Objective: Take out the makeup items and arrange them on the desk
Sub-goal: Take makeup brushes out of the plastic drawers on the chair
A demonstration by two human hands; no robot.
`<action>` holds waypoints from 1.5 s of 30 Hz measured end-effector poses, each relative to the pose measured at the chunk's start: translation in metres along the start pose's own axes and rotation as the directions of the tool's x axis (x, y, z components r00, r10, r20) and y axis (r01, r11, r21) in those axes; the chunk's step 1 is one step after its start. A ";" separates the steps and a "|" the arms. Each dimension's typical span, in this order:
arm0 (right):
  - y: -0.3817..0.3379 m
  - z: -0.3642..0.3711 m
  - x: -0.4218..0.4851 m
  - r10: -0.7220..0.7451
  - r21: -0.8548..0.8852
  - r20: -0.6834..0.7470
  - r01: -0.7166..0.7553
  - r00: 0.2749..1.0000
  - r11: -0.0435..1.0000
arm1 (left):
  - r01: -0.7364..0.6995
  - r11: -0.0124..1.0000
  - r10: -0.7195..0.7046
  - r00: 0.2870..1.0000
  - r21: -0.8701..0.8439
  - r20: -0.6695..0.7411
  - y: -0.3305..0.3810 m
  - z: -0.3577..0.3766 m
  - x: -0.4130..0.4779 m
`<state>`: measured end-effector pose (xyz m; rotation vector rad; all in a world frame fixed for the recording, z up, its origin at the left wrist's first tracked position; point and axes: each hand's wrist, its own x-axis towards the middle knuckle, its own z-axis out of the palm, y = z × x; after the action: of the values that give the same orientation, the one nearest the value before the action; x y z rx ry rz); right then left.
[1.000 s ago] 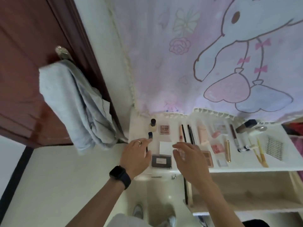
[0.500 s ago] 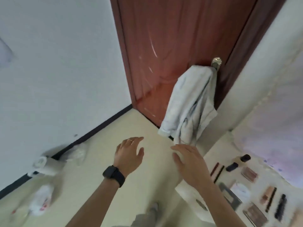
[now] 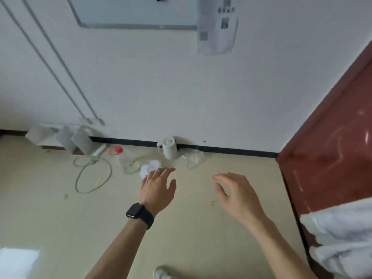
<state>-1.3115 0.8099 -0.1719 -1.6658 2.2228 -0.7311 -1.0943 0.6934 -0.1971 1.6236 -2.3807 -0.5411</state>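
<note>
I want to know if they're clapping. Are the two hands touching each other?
Apart. The head view shows bare floor between the left hand and the right hand; both are open and empty.

**One head-worn view, tilted down at floor and wall**

A single wide-angle camera sat on the person's head and looked forward and down. It faced a white wall (image 3: 181, 87) and the black skirting (image 3: 221, 149) where the wall met the pale floor (image 3: 50, 218). Both forearms reached in from the bottom edge, close to the lens, with the left hand (image 3: 158, 191) and right hand (image 3: 236, 195) near mid-frame. A red-brown door (image 3: 332, 158) filled the right edge. There was no second view to share any of the scene.
</note>
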 end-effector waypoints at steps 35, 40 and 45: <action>-0.777 0.451 0.264 -0.919 0.568 0.374 0.754 0.120 0.330 | 0.888 0.314 -0.838 0.094 -0.335 -0.537 -0.642 -0.365 -0.086; -0.866 0.514 0.265 -0.925 0.590 0.375 0.756 0.053 0.282 | 0.886 0.270 -0.830 0.015 -0.377 -0.558 -0.722 -0.395 -0.098; -0.965 0.594 0.250 -0.925 0.597 0.379 0.760 0.016 0.257 | 0.881 0.253 -0.832 -0.013 -0.400 -0.555 -0.835 -0.425 -0.126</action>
<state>-0.3078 0.2301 -0.1261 -2.5106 0.3149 -0.3598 -0.1793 0.4616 -0.1494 2.6018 -0.5435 0.0992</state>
